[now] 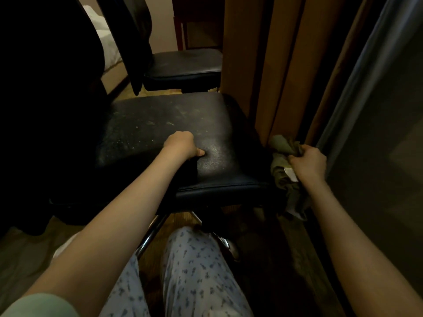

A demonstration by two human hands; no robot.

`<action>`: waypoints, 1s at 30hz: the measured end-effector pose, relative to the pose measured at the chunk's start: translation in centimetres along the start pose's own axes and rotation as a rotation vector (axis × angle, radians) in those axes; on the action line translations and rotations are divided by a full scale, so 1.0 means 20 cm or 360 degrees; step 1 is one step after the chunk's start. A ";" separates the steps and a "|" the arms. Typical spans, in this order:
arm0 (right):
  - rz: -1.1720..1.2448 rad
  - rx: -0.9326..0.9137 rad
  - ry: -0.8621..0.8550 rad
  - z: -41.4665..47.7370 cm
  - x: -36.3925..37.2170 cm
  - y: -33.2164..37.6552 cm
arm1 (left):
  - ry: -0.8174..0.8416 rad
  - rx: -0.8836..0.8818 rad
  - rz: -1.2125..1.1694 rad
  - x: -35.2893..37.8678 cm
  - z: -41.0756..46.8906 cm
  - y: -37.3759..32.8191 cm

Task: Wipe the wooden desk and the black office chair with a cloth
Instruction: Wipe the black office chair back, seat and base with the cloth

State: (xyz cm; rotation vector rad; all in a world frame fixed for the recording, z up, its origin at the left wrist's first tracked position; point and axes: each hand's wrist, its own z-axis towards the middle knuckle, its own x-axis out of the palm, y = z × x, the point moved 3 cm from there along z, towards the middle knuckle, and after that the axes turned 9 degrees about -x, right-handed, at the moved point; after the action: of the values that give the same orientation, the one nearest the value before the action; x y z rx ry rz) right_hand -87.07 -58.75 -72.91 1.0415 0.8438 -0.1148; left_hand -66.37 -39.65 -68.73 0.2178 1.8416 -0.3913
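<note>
Black chair seat, directly in front of the person and below both hands, its right edge close to tall wooden panels. The cloth, olive green and bunched, with a white tag, hangs just beside the seat's right edge and off its surface. It is gripped by the right hand, whose fingers are clenched round its upper folds. The left hand rests on the seat near the front, fingers curled under and thumb pressed to the padding, with nothing seen in it; it appears to steady the chair.

Step in hand, as judged: bringing the cloth onto the seat to wipe it. For a good result, the cloth is best opened into a flat pad rather than used as a wad. It should be drawn in overlapping strokes from the back of the seat toward 1 edge, so that grit is carried off and not spread. The left hand should then be shifted so the patch beneath it is wiped too.

The seat is matt black and padded, with a stitched front seam. Pale specks and smears lie thick over its left and rear parts, and a lit patch beside the thumb shows fine dust; it appears unwiped.

Below: a chrome leg and patterned trousers. Behind: a 2nd black chair, also dusty, and a bed at upper left. No desk top can be clearly made out
</note>
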 end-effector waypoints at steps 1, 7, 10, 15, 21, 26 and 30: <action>-0.0055 -0.0041 -0.0061 0.01 -0.01 0.02 | 0.0003 0.0001 0.0007 0.00 -0.01 -0.01; 0.0193 -0.0342 -0.0109 0.03 -0.03 0.36 | -0.0028 0.0006 -0.0078 0.01 -0.02 0.00; 0.0244 -0.0461 0.0205 -0.04 0.12 0.47 | -0.0008 0.0022 -0.0158 0.00 -0.03 0.03; 0.0066 -0.0520 0.0206 0.01 0.22 0.53 | 0.0002 0.0041 -0.0312 -0.06 -0.07 0.11; -0.0045 -0.1138 0.0465 0.00 0.37 0.89 | -0.0248 -0.0172 -0.0314 -0.19 -0.10 0.40; -0.0089 -0.1532 0.0838 -0.16 0.69 1.23 | -0.0227 -0.0592 -0.0016 -0.28 -0.13 0.77; -0.0467 -0.1822 0.0999 -0.28 0.91 1.28 | -0.0157 -0.0758 0.0046 -0.24 -0.12 0.94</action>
State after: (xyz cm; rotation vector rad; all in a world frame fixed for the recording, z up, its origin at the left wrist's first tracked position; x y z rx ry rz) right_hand -65.89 -35.47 -67.91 -0.1623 1.3730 0.4365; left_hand -60.56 -21.18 -66.46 -0.1009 1.7760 0.0624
